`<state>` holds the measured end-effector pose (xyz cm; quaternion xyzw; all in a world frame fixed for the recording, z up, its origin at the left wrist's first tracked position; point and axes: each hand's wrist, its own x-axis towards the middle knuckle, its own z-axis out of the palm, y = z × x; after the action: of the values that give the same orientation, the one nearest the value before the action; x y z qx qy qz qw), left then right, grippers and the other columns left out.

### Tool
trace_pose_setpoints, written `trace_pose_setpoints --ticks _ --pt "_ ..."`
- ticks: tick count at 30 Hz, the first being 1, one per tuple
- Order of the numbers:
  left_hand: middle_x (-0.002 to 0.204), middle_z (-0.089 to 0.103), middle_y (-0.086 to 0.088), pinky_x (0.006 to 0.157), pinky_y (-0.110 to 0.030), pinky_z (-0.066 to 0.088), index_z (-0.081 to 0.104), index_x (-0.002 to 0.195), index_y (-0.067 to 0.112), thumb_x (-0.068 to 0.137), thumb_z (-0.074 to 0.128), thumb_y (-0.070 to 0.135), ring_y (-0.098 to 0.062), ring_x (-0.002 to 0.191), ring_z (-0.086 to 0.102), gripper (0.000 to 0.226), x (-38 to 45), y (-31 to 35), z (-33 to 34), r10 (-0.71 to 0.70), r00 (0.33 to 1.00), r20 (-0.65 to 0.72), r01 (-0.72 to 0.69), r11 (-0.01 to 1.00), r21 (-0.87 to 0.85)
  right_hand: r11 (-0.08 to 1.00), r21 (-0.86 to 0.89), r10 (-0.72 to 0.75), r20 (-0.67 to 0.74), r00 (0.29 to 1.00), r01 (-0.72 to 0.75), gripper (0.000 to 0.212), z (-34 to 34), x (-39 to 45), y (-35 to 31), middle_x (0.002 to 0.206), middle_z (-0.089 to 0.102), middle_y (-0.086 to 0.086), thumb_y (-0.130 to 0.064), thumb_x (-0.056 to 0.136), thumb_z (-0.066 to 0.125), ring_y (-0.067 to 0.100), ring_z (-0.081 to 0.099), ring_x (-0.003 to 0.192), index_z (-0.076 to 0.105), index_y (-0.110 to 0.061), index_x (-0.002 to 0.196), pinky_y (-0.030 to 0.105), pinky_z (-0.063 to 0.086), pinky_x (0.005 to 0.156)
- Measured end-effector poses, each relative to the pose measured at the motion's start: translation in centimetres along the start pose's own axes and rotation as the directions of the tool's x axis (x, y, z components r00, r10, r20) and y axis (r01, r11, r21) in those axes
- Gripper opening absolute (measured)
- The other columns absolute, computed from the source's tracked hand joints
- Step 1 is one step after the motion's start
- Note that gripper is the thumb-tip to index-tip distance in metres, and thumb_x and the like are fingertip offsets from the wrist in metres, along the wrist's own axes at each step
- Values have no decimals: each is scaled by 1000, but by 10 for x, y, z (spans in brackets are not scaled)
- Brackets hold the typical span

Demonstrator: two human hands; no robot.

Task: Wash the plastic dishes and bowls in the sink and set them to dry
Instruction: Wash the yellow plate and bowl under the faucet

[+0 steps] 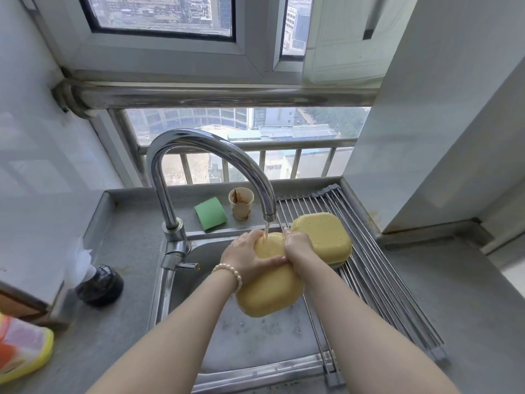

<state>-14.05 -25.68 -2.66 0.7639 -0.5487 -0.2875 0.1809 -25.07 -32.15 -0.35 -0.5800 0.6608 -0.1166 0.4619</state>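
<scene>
Head camera, looking down: the fingers of the left hand (246, 253) curl over the far end of a yellow plastic bowl (270, 288), thumb lying along its upturned bottom, and the right hand (297, 245) wraps the same end from the other side, so both hands grip one bowl. It is held upside down and tilted over the sink (255, 345), its far edge under the thin stream of water (266, 230) falling from the curved chrome tap (199, 155). A pearl bracelet (228, 273) circles the left wrist.

Just beyond the right hand a second yellow bowl (324, 237) lies upside down on the metal roll-up drying rack (377, 268) that spans the right side of the sink (small holes show in its base). The sink floor under the held bowl is wet and foamy.

On the ledge behind the tap stand a green sponge (210, 213), bent into an arch, and a stained paper cup (241, 203). On the grey counter (119, 322) to the left sits a dark round object (100, 284) with white crumpled plastic above it, and at the bottom left corner a yellow-edged packet (20, 348) with orange on it. No writing or label is legible anywhere. A window (170, 15) and railing look out on buildings.
</scene>
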Motion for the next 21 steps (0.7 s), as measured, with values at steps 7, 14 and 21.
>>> trace_pose_setpoints --ticks 7,14,21 --pt "93 67 4 80 -35 53 64 92 22 60 62 82 -16 87 64 68 -3 -4 -8 -263 964 45 262 898 -353 991 -90 -89 57 994 94 33 -3 0 -13 118 64 14 -29 98 44 31 58 109 66 -7 111 28 44 81" --pt "76 62 -14 63 -31 36 50 62 9 89 56 52 -25 72 52 51 -8 -14 -4 -580 812 -67 370 601 -709 734 -607 -502 -183 846 304 50 49 -31 -29 115 64 12 -40 101 25 28 53 111 65 -13 114 41 33 99" --pt "110 62 -19 93 -36 45 59 109 -8 83 50 69 -32 104 59 81 -14 -41 7 -752 658 -39 397 391 -830 631 -657 -589 -58 806 413 53 97 -45 26 139 52 11 -42 87 35 40 46 128 59 -22 130 70 40 87"
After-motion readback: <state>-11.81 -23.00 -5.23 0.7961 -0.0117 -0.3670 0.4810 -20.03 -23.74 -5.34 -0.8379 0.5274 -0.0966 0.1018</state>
